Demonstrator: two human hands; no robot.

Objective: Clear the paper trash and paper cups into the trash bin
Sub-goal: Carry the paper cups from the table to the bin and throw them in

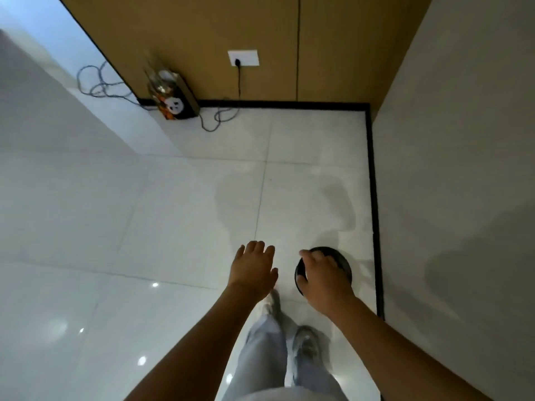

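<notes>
Trash bin (344, 257): a round black bin on the floor, close to the black baseboard along the right-hand wall; seen from straight above, so only its rim and a dark sliver of the inside show.
Inside the bin: too dark and too covered by the hand above it to tell what it holds.
Right hand (321, 277): over the mouth of the bin, fingers bent downward and thumb out to the left; I cannot tell whether it holds anything or touches the rim.
Left hand (252, 269): just left of the bin, palm down, fingers straight and slightly spread, holding nothing.
Arms: both bare, stretched forward and down from the bottom of the view.
Legs: light trousers and pale shoes (305, 341), blurred, standing on the floor just behind the bin.
Floor (144, 227): glossy white tiles with small bright reflections of lights at the lower left.
Bag (176, 95): a dark open-topped bag in the far corner against the tan wall, stuffed with clear shiny wrapping and something white and orange; the contents are too small to name.
Socket (243, 57): a white plate on the tan wall with a black plug in it, the cable (220, 115) dropping to the floor and looping beside the bag.
More cable (98, 82): grey loops lying on the floor to the left of the bag.
</notes>
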